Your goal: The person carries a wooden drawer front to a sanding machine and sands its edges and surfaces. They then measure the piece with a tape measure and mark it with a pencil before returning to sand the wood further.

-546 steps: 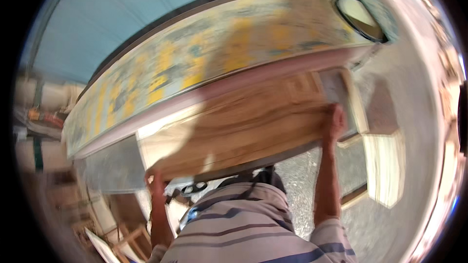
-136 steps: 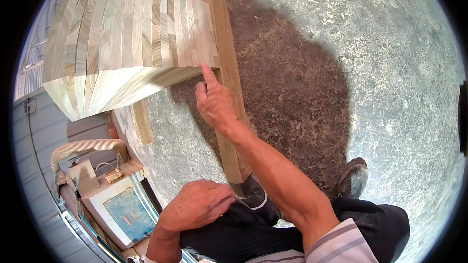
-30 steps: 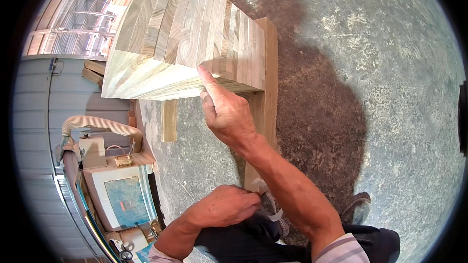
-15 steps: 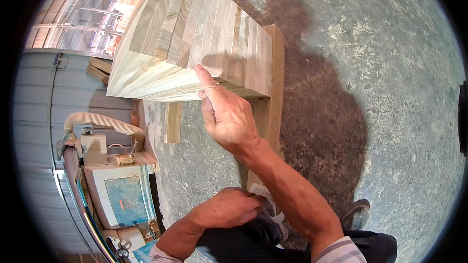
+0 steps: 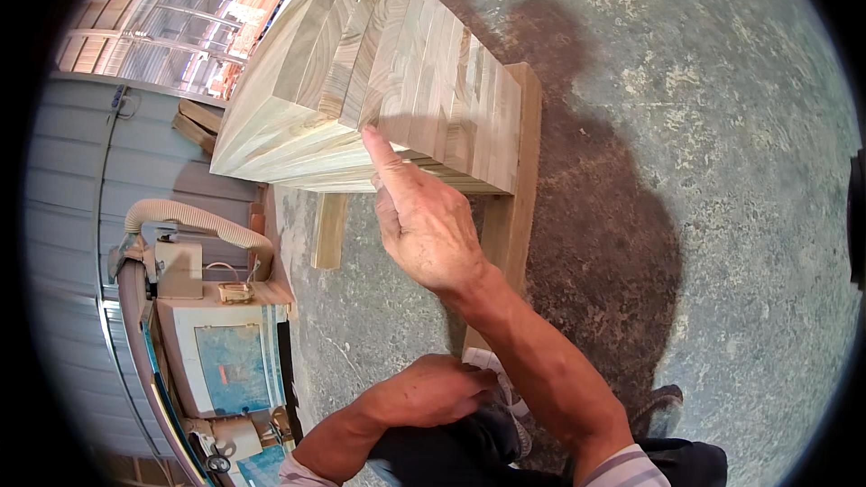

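The right hand [image 5: 431, 227], index extended, hold unclear, sits at the edge of the board stack [image 5: 424, 72], floor [image 5: 758, 243] spreading rightward.

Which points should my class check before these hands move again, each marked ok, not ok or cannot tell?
1. Right hand directed at the stack of boards: ok, index finger extended.
2. Fingertip touching a board: cannot tell from this angle.
3. Left hand gripping the white strip beside it: cannot tell, its curled fingers hide any grip.
4. Even light on the board ends: not ok, a shadow falls across the lower part.
5. Wooden beam under the stack's right side: ok.
6. Hands clear of the machine at left: ok.
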`<action>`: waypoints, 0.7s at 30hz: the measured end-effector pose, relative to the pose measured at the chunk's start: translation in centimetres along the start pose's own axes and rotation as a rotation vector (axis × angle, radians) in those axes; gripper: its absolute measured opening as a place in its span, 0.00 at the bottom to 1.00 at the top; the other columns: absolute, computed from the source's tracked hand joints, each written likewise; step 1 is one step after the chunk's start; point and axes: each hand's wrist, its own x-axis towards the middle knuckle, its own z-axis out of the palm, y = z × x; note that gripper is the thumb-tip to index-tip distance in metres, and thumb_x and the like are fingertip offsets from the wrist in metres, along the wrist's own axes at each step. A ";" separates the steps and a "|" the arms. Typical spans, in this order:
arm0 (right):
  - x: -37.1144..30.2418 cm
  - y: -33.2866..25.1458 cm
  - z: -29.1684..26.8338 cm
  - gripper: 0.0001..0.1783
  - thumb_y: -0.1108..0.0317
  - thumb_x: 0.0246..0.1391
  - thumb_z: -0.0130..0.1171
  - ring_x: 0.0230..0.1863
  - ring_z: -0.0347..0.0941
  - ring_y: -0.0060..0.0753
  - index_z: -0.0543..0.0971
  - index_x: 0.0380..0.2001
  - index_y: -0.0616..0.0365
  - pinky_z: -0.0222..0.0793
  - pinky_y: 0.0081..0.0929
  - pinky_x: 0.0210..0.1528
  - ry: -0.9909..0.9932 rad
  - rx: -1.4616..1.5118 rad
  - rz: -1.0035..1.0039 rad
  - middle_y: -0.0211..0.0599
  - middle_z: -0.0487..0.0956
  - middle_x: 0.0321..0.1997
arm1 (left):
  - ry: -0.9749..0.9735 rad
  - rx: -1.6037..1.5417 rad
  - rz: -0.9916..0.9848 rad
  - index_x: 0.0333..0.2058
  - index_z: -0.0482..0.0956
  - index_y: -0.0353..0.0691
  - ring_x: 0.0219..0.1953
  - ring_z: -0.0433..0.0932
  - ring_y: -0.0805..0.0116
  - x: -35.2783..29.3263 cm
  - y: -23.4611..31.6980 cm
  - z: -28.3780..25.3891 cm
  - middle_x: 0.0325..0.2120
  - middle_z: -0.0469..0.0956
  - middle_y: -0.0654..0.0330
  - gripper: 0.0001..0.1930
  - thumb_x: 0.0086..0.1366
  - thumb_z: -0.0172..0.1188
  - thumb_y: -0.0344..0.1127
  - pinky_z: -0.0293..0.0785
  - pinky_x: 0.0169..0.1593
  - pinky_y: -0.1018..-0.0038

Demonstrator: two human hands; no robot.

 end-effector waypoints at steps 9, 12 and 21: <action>1.1 -1.8 -1.0 0.34 0.76 0.51 0.51 0.36 0.74 0.50 0.57 0.62 0.51 0.70 0.39 0.41 -0.004 0.013 0.026 0.49 0.76 0.39 | -0.004 0.040 0.033 0.32 0.69 0.39 0.30 0.75 0.50 0.0 -0.2 0.2 0.27 0.73 0.54 0.08 0.57 0.52 0.35 0.72 0.35 0.60; 1.2 -1.8 -0.7 0.33 0.75 0.52 0.51 0.36 0.74 0.50 0.57 0.62 0.51 0.70 0.39 0.41 -0.107 -0.030 0.068 0.50 0.76 0.40 | 0.026 -0.003 0.027 0.31 0.68 0.39 0.31 0.75 0.49 -0.1 -0.1 0.1 0.25 0.73 0.52 0.07 0.58 0.50 0.36 0.71 0.35 0.59; 2.6 -2.8 -1.0 0.33 0.76 0.52 0.51 0.36 0.75 0.50 0.57 0.62 0.51 0.70 0.39 0.39 -0.020 0.050 -0.011 0.52 0.76 0.39 | 0.003 -0.023 -0.050 0.30 0.67 0.39 0.32 0.74 0.47 0.0 0.0 0.2 0.25 0.73 0.50 0.07 0.60 0.49 0.36 0.70 0.35 0.59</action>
